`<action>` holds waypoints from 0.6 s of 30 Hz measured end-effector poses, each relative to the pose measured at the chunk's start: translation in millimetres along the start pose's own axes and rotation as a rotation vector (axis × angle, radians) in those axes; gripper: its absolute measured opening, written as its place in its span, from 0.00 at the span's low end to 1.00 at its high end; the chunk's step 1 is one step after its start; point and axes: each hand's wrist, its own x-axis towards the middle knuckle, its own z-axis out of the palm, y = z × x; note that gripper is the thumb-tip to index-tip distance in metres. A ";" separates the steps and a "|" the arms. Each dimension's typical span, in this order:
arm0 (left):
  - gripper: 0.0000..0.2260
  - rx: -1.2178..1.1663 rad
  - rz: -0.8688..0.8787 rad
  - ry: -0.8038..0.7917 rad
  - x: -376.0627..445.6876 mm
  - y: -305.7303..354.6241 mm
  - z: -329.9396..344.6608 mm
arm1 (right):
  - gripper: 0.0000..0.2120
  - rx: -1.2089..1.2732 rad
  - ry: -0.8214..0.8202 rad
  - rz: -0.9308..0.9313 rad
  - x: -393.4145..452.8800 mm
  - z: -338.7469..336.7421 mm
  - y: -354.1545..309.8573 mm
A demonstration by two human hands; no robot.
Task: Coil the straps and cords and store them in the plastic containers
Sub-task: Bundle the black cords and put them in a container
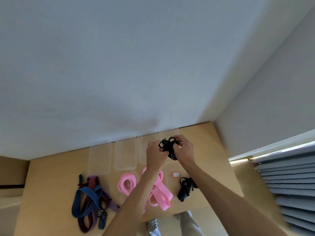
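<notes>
Both hands hold a bundled black cord point(167, 147) above the back right of the wooden table point(51, 176). My left hand point(156, 155) grips its left side and my right hand point(184, 149) pinches its right side. Several clear plastic containers stand along the wall: one at the left point(99, 159), one in the middle point(126, 155), and others partly hidden behind my hands. On the table lie a coiled pink strap point(127, 183), a loose pink strap point(160, 196), a second black cord point(185, 189) and a tangle of blue, maroon and purple elastic cords point(90, 200).
A small white and red tag point(175, 174) lies near the table's right side. A white wall rises right behind the containers. Grey blinds point(289, 184) hang at the right. My legs and a shoe point(153, 226) show below the table's front edge.
</notes>
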 end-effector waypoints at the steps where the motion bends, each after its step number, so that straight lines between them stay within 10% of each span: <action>1: 0.13 0.005 -0.003 -0.002 10.1 -0.3 10.0 | 0.17 0.001 0.000 0.012 14.5 -0.1 6.0; 10: 0.16 0.392 0.072 0.074 85.0 -23.7 67.5 | 0.17 -0.247 -0.294 -0.091 102.8 19.6 33.9; 18: 0.17 0.680 0.234 0.076 94.7 -27.4 79.8 | 0.16 -0.938 -0.306 -0.423 121.6 22.2 65.8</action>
